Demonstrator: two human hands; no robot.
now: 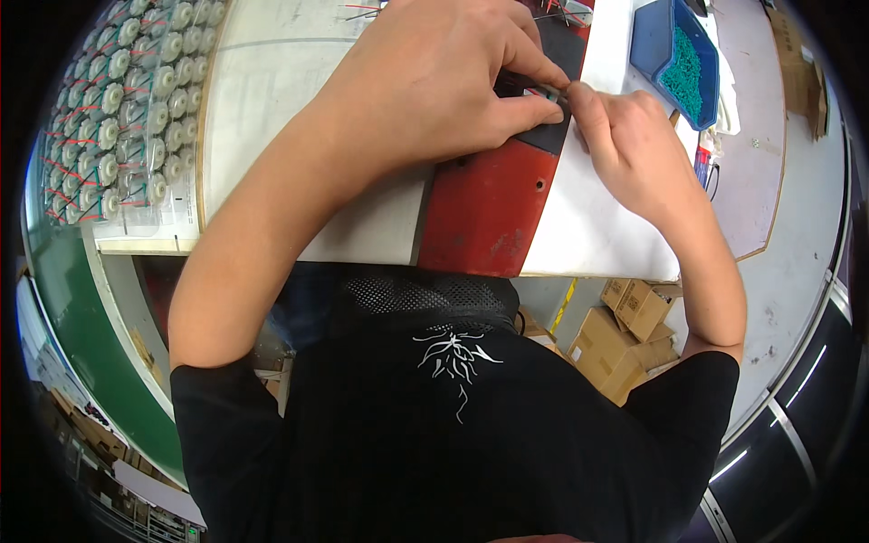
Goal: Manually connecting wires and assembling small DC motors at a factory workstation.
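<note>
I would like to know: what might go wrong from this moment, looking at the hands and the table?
1. The left hand and right hand nearly meet at the fingertips, hiding most of what lies between; a small part might slip unnoticed.
2. The blue bin stands close beyond the right hand; a sideways bump could spill its green pieces.

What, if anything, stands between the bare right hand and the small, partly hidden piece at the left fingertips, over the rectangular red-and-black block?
Nothing visible: the bare right hand has its fingertips right beside the small piece. The left hand hides part of it from view.
</note>
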